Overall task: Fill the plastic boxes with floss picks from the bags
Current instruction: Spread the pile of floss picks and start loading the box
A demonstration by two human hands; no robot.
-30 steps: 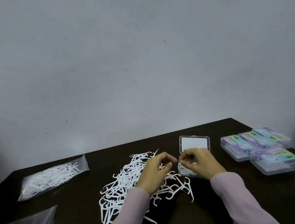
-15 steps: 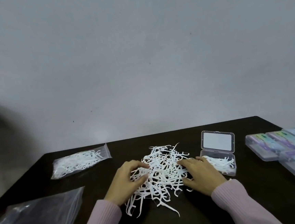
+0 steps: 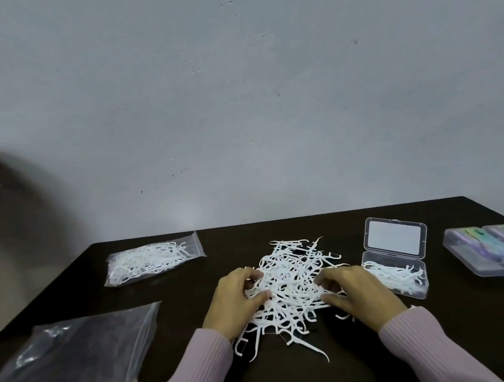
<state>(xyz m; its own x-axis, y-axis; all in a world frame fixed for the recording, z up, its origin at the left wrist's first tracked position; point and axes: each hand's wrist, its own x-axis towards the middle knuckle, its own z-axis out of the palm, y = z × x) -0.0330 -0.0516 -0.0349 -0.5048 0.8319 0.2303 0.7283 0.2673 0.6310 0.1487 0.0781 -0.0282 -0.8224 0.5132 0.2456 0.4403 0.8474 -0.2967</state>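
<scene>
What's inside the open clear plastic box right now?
The open clear plastic box holds a shallow layer of white floss picks; its floor beneath them is covered.

two bags (image 3: pixel 155 261), four boxes (image 3: pixel 395 272), two hands (image 3: pixel 236 302)

Dark matt table top (image 3: pixel 365 348); glossy clear plastic hinged box (image 3: pixel 395 257) at 3 o'clock; white smooth plastic floss picks (image 3: pixel 292 278); crinkled glossy clear plastic bag (image 3: pixel 73 355).

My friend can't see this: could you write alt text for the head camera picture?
Two hands, left hand and right hand, gather a loose pile of floss picks on a dark table. An open plastic box, partly filled, sits to the right.
</scene>
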